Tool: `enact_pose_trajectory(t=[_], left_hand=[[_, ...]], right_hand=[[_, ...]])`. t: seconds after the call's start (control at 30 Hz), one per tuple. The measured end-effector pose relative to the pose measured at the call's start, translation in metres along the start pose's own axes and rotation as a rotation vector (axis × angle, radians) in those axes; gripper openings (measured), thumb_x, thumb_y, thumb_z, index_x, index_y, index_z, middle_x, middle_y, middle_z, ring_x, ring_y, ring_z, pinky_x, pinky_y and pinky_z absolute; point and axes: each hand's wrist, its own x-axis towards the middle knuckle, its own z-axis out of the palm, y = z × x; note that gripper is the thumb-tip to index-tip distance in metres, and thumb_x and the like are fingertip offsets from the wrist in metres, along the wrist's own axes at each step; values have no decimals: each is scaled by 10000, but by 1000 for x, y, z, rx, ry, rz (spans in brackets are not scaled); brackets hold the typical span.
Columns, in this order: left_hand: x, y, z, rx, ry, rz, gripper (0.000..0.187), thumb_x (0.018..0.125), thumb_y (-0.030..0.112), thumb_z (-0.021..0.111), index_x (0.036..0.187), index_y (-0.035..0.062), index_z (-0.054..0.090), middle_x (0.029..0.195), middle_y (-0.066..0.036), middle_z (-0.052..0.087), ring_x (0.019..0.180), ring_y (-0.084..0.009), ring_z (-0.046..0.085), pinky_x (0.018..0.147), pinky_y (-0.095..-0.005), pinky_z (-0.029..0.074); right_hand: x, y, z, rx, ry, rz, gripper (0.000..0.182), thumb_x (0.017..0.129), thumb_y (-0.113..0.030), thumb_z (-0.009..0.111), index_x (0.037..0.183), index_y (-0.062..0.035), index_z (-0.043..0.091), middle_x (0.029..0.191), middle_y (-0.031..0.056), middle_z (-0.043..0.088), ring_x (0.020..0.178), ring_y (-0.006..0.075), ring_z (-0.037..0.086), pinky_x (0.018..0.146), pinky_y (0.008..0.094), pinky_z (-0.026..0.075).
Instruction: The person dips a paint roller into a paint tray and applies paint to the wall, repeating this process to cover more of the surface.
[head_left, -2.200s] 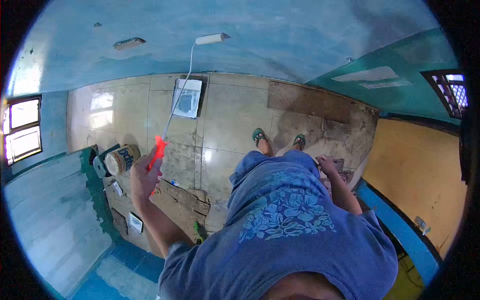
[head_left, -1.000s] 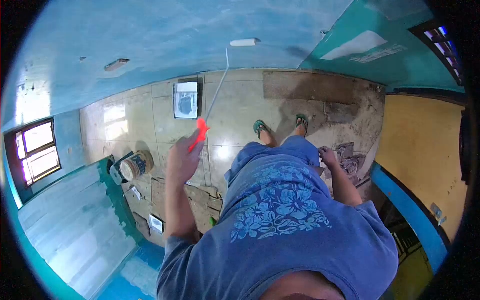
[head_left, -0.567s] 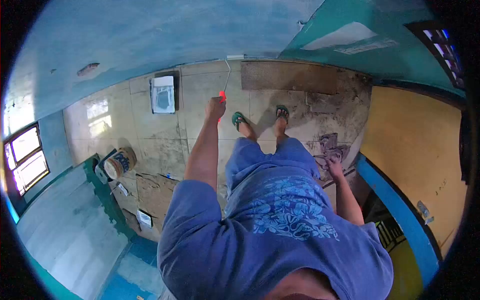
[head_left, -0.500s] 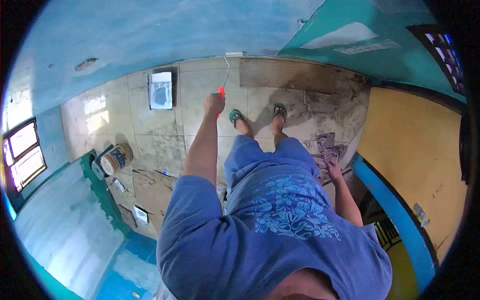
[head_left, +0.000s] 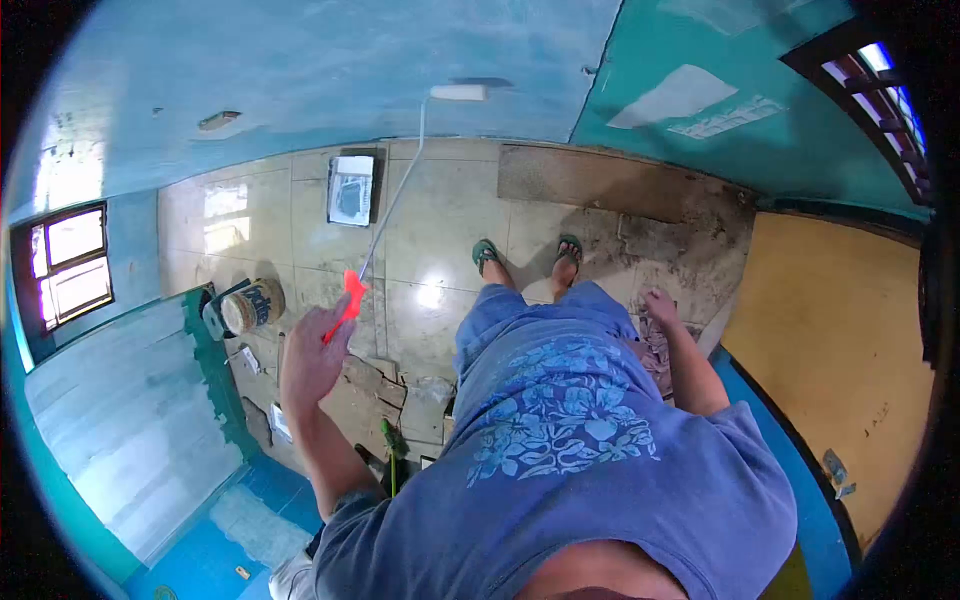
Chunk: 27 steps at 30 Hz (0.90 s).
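Note:
My left hand is closed around the red-orange handle of a paint roller. Its long bent wire frame slants up and away, and the white roller cover is at the blue wall, with a dark shadow beside it. By my right hip, my right hand has its fingers curled, and a crumpled mauve rag hangs just below it, partly hidden by my shirt and forearm.
A paint tray lies on the tiled floor near the wall. To the left stands a bucket. Brown cardboard runs along the wall base. A yellow panel rises on the right, and a green broom is beside my left side.
The roller has gone from the wall's base up the blue wall. My left hand has drawn back toward my body and left; my right hand has shifted slightly, with the rag now lower behind it.

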Motion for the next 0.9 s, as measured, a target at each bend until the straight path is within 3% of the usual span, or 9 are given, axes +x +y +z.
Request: enact_pose_trajectory(t=[0.3, 0.47, 0.53, 0.57, 0.6, 0.63, 0.77, 0.8, 0.9], left_hand=[[3, 67, 31, -132, -69, 35, 353, 857, 142, 603, 1208, 103, 601, 729, -110, 534, 584, -173, 568, 558, -308, 444], [92, 40, 154, -164, -109, 98, 341, 849, 279, 590, 1145, 117, 639, 860, -199, 630, 804, -388, 608, 723, -434, 471], [136, 36, 212, -193, -152, 59, 349, 841, 297, 580, 1136, 121, 643, 960, -223, 637, 899, -386, 616, 785, -432, 482], [160, 33, 242, -183, -136, 114, 330, 846, 293, 579, 1115, 116, 650, 886, -202, 644, 764, -303, 635, 689, -401, 501], [180, 32, 268, -171, -122, 161, 311, 851, 289, 578, 1095, 112, 658, 812, -181, 652, 630, -220, 654, 592, -371, 520], [197, 40, 283, -61, -144, 167, 294, 843, 261, 550, 1054, 92, 664, 918, -197, 644, 792, -298, 633, 706, -399, 509], [228, 20, 333, 128, -255, 51, 283, 825, 230, 516, 984, 47, 661, 1016, -202, 644, 966, -363, 620, 821, -431, 505], [224, 11, 332, 103, -223, 31, 283, 825, 230, 516, 984, 47, 661, 1016, -202, 644, 966, -363, 620, 821, -431, 505], [183, -36, 329, 69, -136, -85, 326, 775, 257, 591, 990, 20, 649, 989, -206, 651, 952, -351, 632, 802, -432, 511]], right_hand=[[-1, 20, 14, 132, -52, -108, 241, 884, -298, 573, 935, -68, 624, 690, 1, 533, 624, 108, 499, 552, 276, 423], [-30, 51, 1, 183, -87, 159, 303, 892, -295, 549, 891, -10, 654, 697, 70, 618, 641, 155, 559, 636, 316, 456], [-44, 69, -6, 40, -22, 2, 337, 894, -316, 536, 904, 5, 638, 757, 115, 625, 707, 202, 569, 684, 342, 461], [-45, 80, -9, -95, 34, -166, 372, 897, -338, 524, 917, 20, 623, 817, 159, 632, 773, 249, 579, 731, 369, 465], [-31, 136, -3, -79, 84, -98, 345, 885, -337, 552, 965, -13, 643, 798, 65, 609, 703, 184, 578, 630, 319, 472], [-21, 170, 3, -55, 168, -165, 324, 891, -318, 544, 966, -22, 653, 800, 74, 618, 700, 171, 580, 604, 302, 471], [-67, 77, -37, 123, -40, 322, 240, 880, -265, 566, 880, -40, 648, 785, 80, 620, 663, 140, 566, 523, 286, 457], [-36, 141, -37, 249, -116, 212, 348, 874, -306, 567, 1059, -14, 608, 761, 93, 601, 569, 218, 560, 518, 322, 487], [7, 123, -68, -276, -182, -132, 406, 877, -326, 581, 1147, -23, 568, 846, 114, 641, 683, 217, 591, 577, 335, 493]])
